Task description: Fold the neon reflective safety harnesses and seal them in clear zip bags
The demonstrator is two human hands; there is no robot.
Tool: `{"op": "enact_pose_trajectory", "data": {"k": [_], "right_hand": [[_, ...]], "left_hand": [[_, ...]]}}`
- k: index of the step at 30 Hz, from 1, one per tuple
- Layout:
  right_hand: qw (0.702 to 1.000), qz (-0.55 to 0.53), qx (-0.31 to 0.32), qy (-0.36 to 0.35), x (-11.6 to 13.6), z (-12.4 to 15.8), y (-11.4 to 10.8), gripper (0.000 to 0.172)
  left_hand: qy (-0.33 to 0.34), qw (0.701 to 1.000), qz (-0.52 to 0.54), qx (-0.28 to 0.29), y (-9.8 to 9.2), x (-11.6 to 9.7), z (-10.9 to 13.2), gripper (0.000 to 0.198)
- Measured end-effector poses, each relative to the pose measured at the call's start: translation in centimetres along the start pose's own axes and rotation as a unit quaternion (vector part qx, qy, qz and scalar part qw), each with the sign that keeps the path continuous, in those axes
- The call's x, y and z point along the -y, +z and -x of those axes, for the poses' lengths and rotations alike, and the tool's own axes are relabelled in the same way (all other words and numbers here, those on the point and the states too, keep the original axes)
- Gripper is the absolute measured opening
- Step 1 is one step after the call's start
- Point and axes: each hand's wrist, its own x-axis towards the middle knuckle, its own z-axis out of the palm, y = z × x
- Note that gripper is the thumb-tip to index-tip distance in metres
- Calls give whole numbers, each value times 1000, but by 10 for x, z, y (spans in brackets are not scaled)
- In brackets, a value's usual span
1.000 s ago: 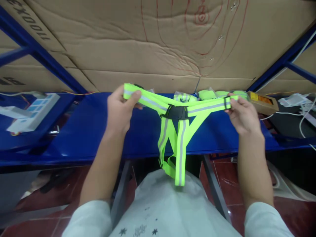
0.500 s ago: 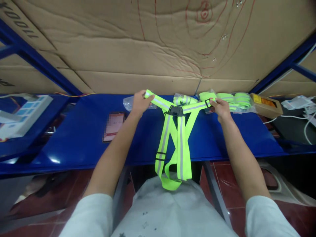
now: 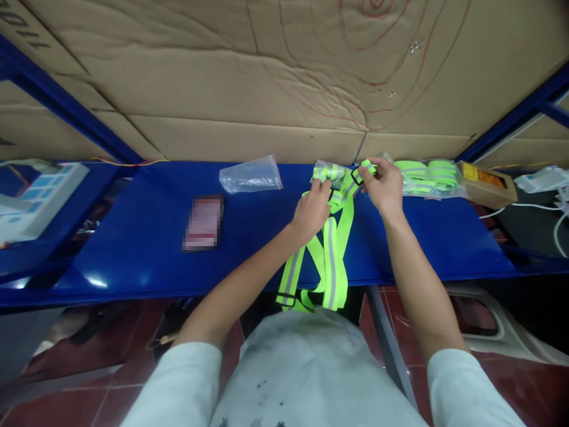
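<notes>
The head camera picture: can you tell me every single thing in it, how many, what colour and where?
Reflective harness: one, neon yellow-green with grey stripes, between the hands, hanging past the table's near edge
Bagged straps: several, count unclear, neon yellow-green, table's back
Plastic bag: one, clear, table's back
Phone-like device: one, pinkish, table's left part
Small box: one, brown, back right
Device: one, white with blue, far left
Cables: some, white, far right
Table: one, blue, middle
Cardboard: brown, behind table, pieces unclear
Floor: red tiles, below
Shirt: one, pale, bottom middle
Left hand, right hand: two, bare, at the harness
</notes>
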Motion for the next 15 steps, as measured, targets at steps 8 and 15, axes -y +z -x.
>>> {"op": "enact_pose_trajectory", "data": {"k": [8, 15], "right_hand": [[998, 53, -21, -11, -14, 0, -11, 31], [986, -70, -68, 132, -55, 19, -45, 17]], "left_hand": [[-43, 981, 170, -78, 2, 23, -13, 13], [-206, 889, 372, -172, -28, 88, -2, 33]]}}
